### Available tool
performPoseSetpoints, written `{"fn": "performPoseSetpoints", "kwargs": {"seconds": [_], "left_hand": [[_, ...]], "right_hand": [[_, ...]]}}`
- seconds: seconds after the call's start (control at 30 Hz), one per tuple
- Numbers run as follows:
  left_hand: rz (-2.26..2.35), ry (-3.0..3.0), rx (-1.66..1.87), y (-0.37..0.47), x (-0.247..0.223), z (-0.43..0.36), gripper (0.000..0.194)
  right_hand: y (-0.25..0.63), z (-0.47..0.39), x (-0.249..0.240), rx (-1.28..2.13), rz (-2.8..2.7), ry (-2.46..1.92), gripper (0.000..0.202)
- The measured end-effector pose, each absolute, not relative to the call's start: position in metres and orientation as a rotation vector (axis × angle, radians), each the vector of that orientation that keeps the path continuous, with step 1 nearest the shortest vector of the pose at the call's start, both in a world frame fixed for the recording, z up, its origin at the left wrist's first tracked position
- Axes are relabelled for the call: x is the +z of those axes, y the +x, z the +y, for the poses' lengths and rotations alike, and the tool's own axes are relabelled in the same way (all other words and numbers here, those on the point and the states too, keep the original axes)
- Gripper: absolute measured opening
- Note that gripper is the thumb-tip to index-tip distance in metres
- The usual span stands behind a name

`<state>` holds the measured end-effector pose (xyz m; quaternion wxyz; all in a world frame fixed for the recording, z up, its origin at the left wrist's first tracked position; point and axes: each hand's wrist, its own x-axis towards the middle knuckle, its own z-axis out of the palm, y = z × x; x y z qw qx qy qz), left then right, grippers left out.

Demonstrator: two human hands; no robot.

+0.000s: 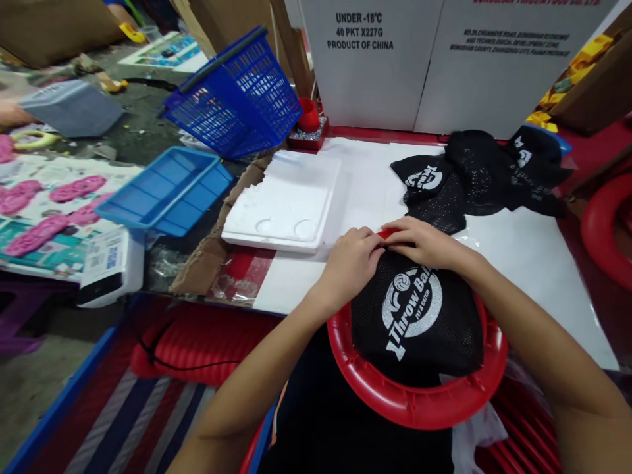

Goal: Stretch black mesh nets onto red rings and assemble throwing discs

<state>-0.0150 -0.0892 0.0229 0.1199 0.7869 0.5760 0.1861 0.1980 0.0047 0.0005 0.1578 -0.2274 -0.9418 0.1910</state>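
Left hand (351, 262): In the head view, its fingers are bent and pinching the far rim of a glossy red plastic ring (419, 407).
Right hand (419, 240): Fingers reach across from the other side and grasp the same rim, tips almost meeting the left hand's.
Ring: Held at the near edge of the table (241, 262), its near side hanging out over the person's lap. It is round and thick, with small marks along its inner side.
Black mesh fabric printed "Throw Ball" in white (424, 322): It spans the ring's opening; whether its edges are fastened cannot be told.
Step in hand: By my judgement, the fingers are working fabric and rim together at the far side.
Next move: It seems to call for a firm pinch on the hard rim, with the soft mesh kept flat and unbunched.
Pile of limp black mesh pieces (478, 171): Crumpled near the table's far right corner, some with white print, over a smooth white sheet (528, 263).
White foam slab with a ragged edge (291, 197): Flat, by the table's left edge.
Tall white printed carton (370, 72): Upright along the table's far edge.
Blue plastic lattice basket (237, 99): Tilted, beyond the far left corner.
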Motion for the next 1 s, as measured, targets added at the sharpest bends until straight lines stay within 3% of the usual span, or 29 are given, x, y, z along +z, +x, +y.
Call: {"fn": "performPoseSetpoints", "kwargs": {"seconds": [0.17,0.3,0.6,0.83,1.0], "left_hand": [[1.776,2.359,0.366,-0.011,0.019,-0.092,0.026],[1.806,2.401,0.339,-0.013,0.017,-0.095,0.029],[1.761,2.264,0.591,-0.018,0.005,-0.093,0.022],[1.648,2.255,0.668,-0.024,0.004,-0.095,0.022],[1.868,2.33,0.385,-0.022,0.026,-0.106,0.024]], "right_hand": [[0.208,-0.011,0.016,-0.115,-2.867,-0.513,0.041],[0.218,-0.017,0.03,-0.369,-2.946,-0.451,0.052],[0.24,-0.023,0.021,-0.461,-3.011,-0.559,0.08],[0.235,-0.026,0.022,-0.597,-3.007,-0.535,0.077],[0.247,-0.023,0.032,-0.359,-2.878,-0.551,0.061]]}}
